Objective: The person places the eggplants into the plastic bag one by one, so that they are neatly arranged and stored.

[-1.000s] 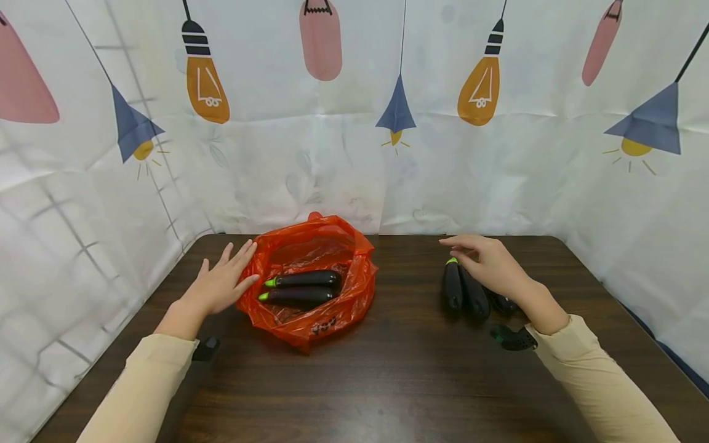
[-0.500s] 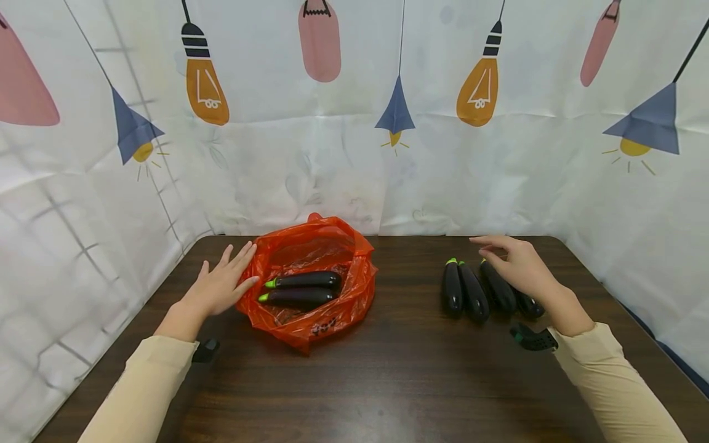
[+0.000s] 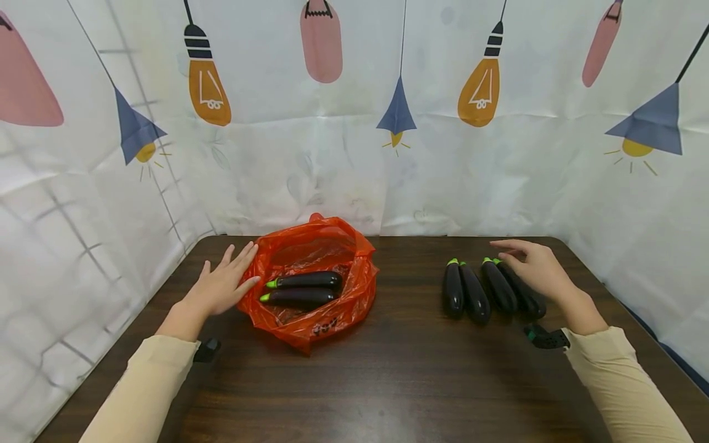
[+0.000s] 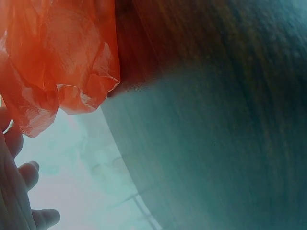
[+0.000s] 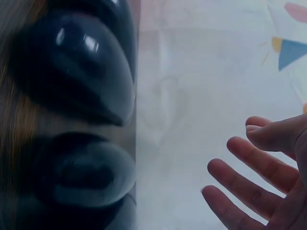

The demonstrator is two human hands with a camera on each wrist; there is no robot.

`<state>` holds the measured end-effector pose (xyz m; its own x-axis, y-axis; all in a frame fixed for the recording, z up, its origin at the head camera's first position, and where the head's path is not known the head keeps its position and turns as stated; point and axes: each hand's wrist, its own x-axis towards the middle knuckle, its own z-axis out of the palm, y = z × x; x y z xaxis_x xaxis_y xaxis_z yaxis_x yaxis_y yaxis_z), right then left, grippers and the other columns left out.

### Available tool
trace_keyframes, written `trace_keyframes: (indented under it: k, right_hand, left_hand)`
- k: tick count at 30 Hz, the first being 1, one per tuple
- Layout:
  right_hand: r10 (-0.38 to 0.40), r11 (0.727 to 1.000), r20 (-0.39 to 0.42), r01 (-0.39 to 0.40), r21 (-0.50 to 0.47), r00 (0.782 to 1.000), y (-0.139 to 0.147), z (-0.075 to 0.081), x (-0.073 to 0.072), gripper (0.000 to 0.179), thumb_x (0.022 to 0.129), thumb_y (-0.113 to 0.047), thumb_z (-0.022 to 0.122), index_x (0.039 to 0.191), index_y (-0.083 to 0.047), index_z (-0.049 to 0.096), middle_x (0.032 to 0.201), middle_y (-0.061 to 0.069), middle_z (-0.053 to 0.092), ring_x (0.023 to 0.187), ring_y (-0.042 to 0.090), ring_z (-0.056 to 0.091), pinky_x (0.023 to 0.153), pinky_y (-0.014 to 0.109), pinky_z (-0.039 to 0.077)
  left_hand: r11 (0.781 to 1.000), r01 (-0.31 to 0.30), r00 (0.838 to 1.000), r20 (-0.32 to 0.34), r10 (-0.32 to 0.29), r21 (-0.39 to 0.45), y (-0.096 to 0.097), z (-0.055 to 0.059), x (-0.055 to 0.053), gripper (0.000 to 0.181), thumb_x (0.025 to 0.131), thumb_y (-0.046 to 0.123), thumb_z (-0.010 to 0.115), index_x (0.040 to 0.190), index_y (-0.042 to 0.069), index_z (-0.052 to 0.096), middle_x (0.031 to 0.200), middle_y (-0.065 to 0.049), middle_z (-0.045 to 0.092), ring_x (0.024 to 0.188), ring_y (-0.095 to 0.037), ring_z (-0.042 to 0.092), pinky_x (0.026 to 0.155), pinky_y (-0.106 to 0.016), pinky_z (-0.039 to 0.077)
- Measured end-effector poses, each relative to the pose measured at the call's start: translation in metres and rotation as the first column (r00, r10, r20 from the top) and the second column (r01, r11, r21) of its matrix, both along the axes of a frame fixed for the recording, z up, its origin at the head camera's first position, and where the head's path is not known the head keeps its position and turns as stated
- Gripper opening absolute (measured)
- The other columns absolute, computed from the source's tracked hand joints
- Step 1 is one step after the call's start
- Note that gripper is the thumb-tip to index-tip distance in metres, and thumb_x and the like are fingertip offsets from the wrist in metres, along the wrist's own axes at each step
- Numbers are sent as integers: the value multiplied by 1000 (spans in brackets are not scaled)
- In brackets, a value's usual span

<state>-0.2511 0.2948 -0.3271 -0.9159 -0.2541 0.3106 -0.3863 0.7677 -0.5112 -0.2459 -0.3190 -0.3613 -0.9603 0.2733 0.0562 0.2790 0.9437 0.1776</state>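
Note:
A crumpled red plastic bag (image 3: 318, 332) stands with its mouth open on the table, and two dark eggplants (image 3: 307, 280) with green caps lie inside it. My left hand (image 3: 218, 286) is spread, fingertips and thumb right at the bag's left side; the left wrist view shows its fingers (image 4: 29, 175) beside the hanging red plastic. Several more eggplants (image 3: 453, 292) lie side by side at the right. Over the rightmost of them is my right hand (image 3: 537, 267), fingers loosely extended and holding nothing. The right wrist view shows rounded eggplant ends (image 5: 81, 67) apart from its fingertips.
The dark wooden table (image 3: 354, 394) ends at a white curtain (image 3: 354, 172) printed with lamps and bulbs, close behind the bag. A black band (image 3: 545, 338) sits at the right wrist and a dark device (image 3: 207, 351) at the left one.
My right hand has moved rightward across the row of eggplants, uncovering more of them. The left hand and the bag with its two eggplants have stayed in place.

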Motion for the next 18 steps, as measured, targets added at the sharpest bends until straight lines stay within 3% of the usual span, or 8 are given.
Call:
trace_keyframes:
  k: [4, 18]
  right_hand:
    - [-19, 1000, 69, 18, 11, 997, 8, -2, -3, 37, 108, -15, 55, 140, 2, 60, 133, 31, 61, 112, 47, 64, 85, 60, 53]
    - [-93, 989, 222, 63, 136, 971, 39, -12, -12, 42, 106, -17, 58, 138, 10, 55, 128, 34, 62, 119, 58, 53, 92, 70, 45]
  left_hand:
    - [1000, 2, 1000, -4, -2, 1, 0, 1, 0, 78, 107, 44, 49, 165, 7, 12, 171, -16, 8, 152, -50, 5, 107, -83, 1]
    - [1000, -10, 1000, -14, 10, 0, -1, -1, 1, 79, 107, 43, 51, 165, 6, 14, 170, -18, 11, 152, -50, 6, 107, -83, 1]
